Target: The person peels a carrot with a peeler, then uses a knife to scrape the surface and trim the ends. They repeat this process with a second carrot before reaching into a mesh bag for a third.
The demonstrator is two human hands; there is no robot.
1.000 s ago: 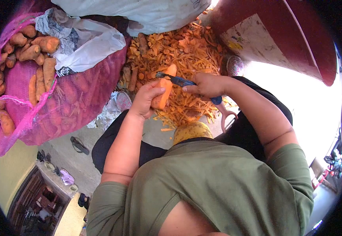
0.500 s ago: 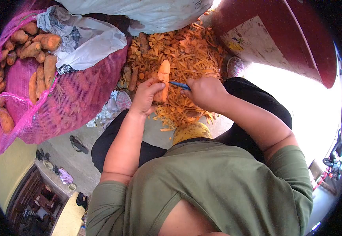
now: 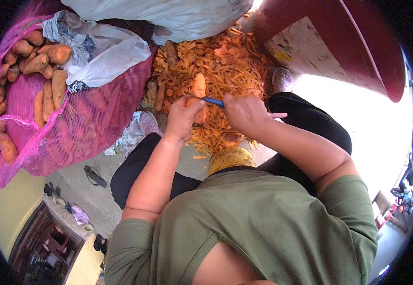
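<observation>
A peeled orange carrot (image 3: 199, 86) stands nearly upright in my left hand (image 3: 182, 118), whose fingers are wrapped round its lower part. My right hand (image 3: 247, 114) is closed on the blue handle of a small knife (image 3: 213, 101), with the little finger sticking out. The thin blade lies across the carrot near my left thumb, partly hidden by the fingers. Below and beyond both hands spreads a heap of orange peelings (image 3: 235, 61).
On the left is a pink mesh sack (image 3: 97, 114) with several unpeeled carrots (image 3: 54, 53) at its mouth and a white plastic bag (image 3: 106, 57) on top. A white sack (image 3: 168, 14) lies ahead. A dark red drum (image 3: 358, 42) stands at right; slippers (image 3: 95, 175) are on the floor.
My right hand has shifted slightly left and turned, its little finger now extended. The knife's handle has come closer to the carrot, and my left hand has moved a little right.
</observation>
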